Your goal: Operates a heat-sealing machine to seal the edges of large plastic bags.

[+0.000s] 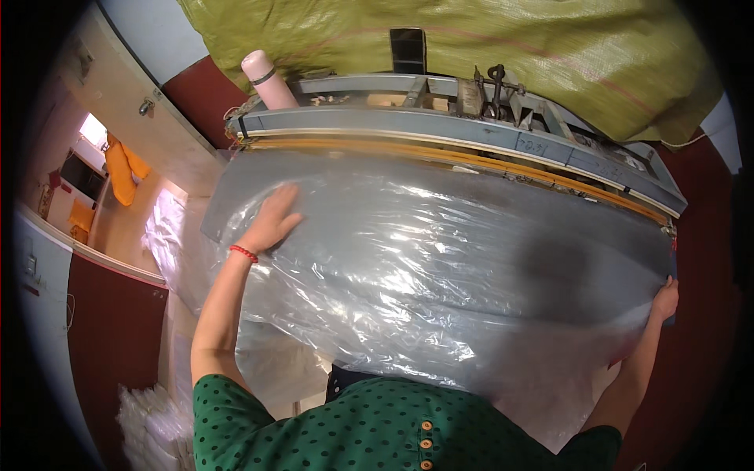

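Observation:
A wide clear plastic sheet [377, 275] lies over a grey tabletop [314, 163] and hangs down past its near edge, creased and shiny. My left hand [273, 221], with a red bead bracelet [244, 253] at the wrist, rests flat on the sheet's left part, fingers spread. At the far right, my right hand [666, 300] is closed at the sheet's right edge, by the table's corner. Its fingertips are partly hidden. Along the back of the tabletop runs a long machine bar [330, 122] with an orange strip [440, 159] below it.
On the machine's frame stand a pink bottle [269, 81] and a dark phone [408, 52]; a metal clamp [495, 88] sits right of them. A yellow-green woven tarp [542, 47] covers the back. Bundled clear plastic [155, 428] lies lower left, near an open door [129, 86].

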Tool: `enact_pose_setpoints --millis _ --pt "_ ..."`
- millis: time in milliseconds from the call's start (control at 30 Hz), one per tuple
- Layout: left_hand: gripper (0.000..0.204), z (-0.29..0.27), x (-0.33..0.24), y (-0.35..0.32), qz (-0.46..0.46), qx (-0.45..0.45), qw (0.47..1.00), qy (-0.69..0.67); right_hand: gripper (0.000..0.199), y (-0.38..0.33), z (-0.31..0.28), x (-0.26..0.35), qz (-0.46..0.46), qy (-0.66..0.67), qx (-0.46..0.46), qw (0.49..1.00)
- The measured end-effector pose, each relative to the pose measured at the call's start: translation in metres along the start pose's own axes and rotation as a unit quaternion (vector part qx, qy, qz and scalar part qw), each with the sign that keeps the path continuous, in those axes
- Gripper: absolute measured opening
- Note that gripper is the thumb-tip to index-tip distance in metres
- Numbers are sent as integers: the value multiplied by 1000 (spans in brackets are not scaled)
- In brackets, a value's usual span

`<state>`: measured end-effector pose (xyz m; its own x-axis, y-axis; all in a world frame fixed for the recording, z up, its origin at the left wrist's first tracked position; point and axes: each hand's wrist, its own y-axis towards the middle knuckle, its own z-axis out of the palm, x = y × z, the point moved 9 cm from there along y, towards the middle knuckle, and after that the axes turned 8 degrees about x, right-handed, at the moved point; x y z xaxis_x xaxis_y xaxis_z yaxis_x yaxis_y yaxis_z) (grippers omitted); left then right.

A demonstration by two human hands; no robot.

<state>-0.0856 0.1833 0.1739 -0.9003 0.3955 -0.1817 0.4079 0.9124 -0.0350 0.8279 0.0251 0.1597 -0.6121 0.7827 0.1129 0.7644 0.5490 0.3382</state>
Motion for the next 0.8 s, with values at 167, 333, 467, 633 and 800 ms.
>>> enact_pose_setpoints --millis 167,333,467,633,800 --pt "59 4 -60 23 89 13 996 29 41 1 10 -4 4 9 31 999" --pt "56 17 -56 52 89 -12 996 11 40 42 39 -86 -37 266 21 963" --pt "41 8 -43 65 83 -80 993 1 39 37 30 -103 -28 529 114 841" --pt "17 -16 -44 80 -13 -245 962 -120 31 -16 -32 -121 54 701 41 710" --pt "8 -22 -53 87 -9 -238 971 -5 32 -9 -44 -131 71 627 16 776"
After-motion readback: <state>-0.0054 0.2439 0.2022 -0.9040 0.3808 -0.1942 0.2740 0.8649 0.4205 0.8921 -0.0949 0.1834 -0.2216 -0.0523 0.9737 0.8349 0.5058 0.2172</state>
